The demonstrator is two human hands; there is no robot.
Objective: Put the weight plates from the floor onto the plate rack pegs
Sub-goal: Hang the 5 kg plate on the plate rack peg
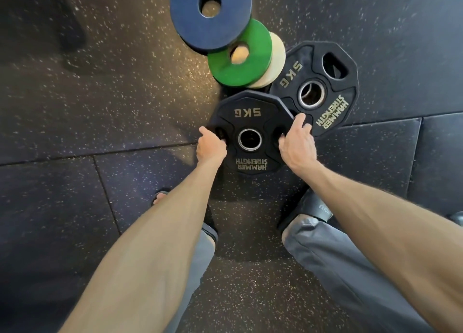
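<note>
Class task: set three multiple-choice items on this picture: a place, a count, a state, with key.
1. The blue plate lies: A farthest away, B nearest, C on a peg.
2. Black 5KG plates in view: A one, B two, C three.
3. The left hand and right hand on the near black plate: A grip its holes, B lie flat, C hover apart.
Key: 1A, at the top edge; 2B, near one plus far black plate; 3A, fingers curl into the holes.

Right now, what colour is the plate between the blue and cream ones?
Green plate, clear in head view.
</note>
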